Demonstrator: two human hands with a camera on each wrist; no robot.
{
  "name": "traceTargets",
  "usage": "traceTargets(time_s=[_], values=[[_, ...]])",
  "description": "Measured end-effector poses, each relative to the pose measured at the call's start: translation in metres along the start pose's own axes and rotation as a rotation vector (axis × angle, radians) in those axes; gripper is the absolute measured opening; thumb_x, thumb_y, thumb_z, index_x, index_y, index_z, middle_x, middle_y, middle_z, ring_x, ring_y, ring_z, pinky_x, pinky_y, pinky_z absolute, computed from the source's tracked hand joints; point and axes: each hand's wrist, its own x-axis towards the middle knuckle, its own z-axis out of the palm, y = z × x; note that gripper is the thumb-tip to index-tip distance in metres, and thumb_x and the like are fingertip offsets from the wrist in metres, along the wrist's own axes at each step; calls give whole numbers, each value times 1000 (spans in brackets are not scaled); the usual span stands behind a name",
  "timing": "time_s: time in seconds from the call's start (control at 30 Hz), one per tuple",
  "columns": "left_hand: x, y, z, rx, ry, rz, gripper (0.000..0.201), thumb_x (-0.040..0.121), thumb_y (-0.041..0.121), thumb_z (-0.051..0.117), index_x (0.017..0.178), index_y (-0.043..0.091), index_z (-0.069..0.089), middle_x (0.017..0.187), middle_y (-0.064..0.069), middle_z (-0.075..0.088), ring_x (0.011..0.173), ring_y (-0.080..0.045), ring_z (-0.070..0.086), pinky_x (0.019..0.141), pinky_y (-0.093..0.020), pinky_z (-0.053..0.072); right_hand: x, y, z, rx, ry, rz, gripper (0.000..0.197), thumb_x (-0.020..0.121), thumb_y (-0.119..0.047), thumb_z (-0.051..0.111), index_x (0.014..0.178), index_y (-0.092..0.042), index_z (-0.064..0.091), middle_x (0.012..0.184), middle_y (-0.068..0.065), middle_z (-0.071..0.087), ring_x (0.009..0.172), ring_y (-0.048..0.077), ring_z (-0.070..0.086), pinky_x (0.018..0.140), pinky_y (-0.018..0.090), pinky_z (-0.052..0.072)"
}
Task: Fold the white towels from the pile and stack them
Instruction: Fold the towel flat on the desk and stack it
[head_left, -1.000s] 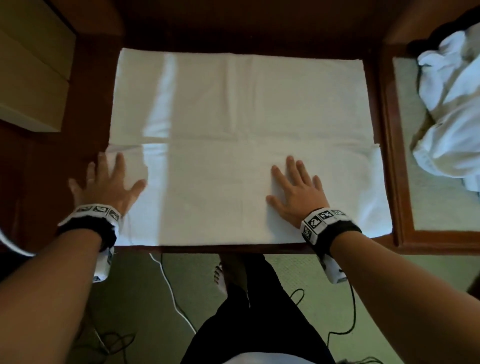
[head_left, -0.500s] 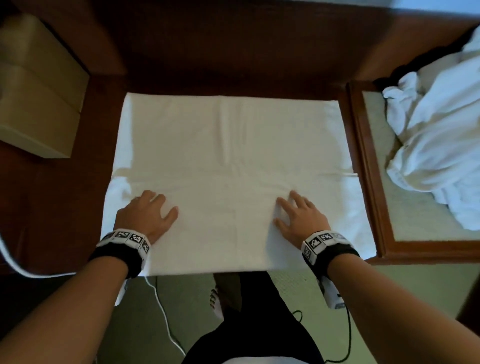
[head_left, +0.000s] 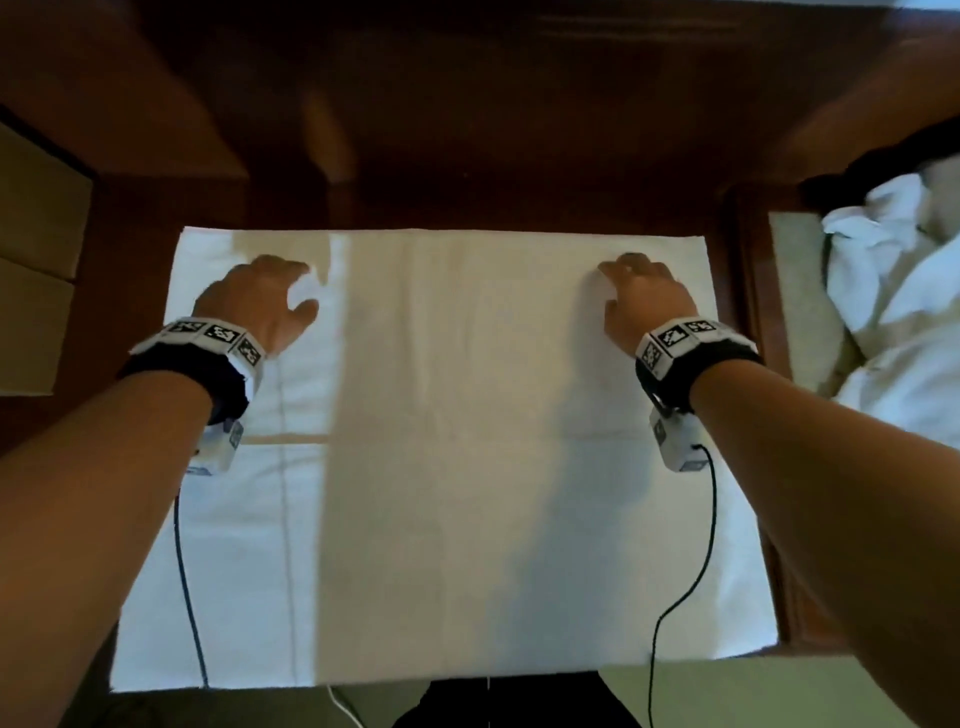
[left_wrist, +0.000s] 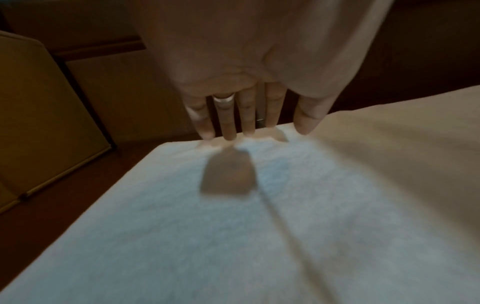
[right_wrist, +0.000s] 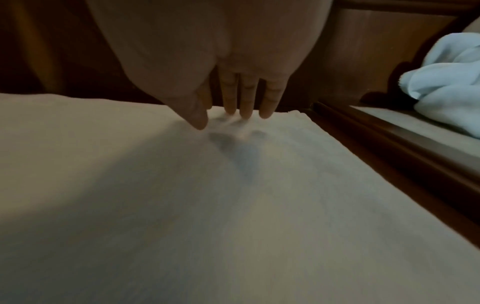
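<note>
A white towel (head_left: 457, 441) lies spread flat on the dark wooden table (head_left: 467, 156), its near edge at the table's front. Both my hands reach over it to its far edge. My left hand (head_left: 291, 283) is near the far left corner; in the left wrist view its straight fingers (left_wrist: 228, 127) touch the towel (left_wrist: 233, 236) at the edge. My right hand (head_left: 618, 286) is near the far right corner; its fingers (right_wrist: 244, 107) and thumb press the towel (right_wrist: 207, 205), which puckers slightly between them. The pile of white towels (head_left: 893, 312) lies crumpled to the right.
The pile sits on a lower, wood-framed surface (head_left: 800, 312) right of the table, also seen in the right wrist view (right_wrist: 446, 98). A cardboard box (head_left: 36, 286) stands at the left. Cables hang from both wrist cameras over the towel.
Both hands moved from the towel's near part to its far edge, left toward the far left corner, right toward the far right. The head view leaned forward over the table.
</note>
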Motion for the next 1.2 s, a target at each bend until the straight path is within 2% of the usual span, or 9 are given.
traceTargets(time_s=[0.13,0.23,0.3,0.37,0.47,0.67,0.8,1.07,1.2], values=[[32,-2,3,167,23,70,68,98,29,55,158,27,23,164,-2,23,148,-31,24,110,-56,35,28,15,-3,-116,-30,-22,80,82,-2,53,153,-26,24,163,7,18,147,31,22,115,52,26],[35,0,8,224,85,105,65,97,25,57,155,22,30,156,-10,39,141,-36,37,102,-56,42,29,23,5,-142,90,-104,71,82,-2,55,148,-19,37,147,13,45,131,36,44,108,52,33],[31,1,9,265,188,168,50,92,21,63,140,13,51,122,-22,61,112,-45,56,89,-55,47,29,26,10,-164,175,-143,58,81,-3,57,137,-13,51,126,16,58,115,40,52,99,54,39],[23,1,9,330,280,220,29,87,15,68,115,5,63,92,-25,61,84,-46,59,77,-53,45,28,25,7,-158,204,-135,42,82,-6,59,124,-8,60,115,17,61,110,40,53,99,56,39],[11,3,-8,238,349,227,16,82,6,72,88,-4,62,83,-27,53,74,-47,54,73,-54,41,27,21,-12,-102,219,-102,28,84,-13,59,111,-4,63,109,17,60,108,39,52,95,51,39],[-16,1,-57,-13,382,106,20,90,22,63,91,2,57,84,-29,61,81,-49,60,71,-52,47,1,8,-62,146,253,-17,15,82,-20,59,91,-16,48,82,12,56,72,37,57,66,41,51],[-78,-9,-63,52,461,196,26,88,33,55,73,13,47,62,-12,48,60,-36,52,69,-48,40,-58,1,-70,184,294,-19,17,87,-18,57,101,-10,51,78,11,53,65,33,52,58,33,39],[-235,-42,28,236,515,217,36,83,35,47,90,7,68,84,-16,55,82,-38,55,91,-53,33,-206,12,9,-30,433,-284,24,78,-25,46,91,-9,59,84,12,61,74,36,58,75,44,41],[-289,-50,96,266,366,271,37,80,38,50,92,9,69,89,-15,56,81,-36,56,80,-51,36,-272,27,74,-173,329,-218,20,71,-22,62,88,-11,63,87,9,55,81,33,55,80,44,32]])
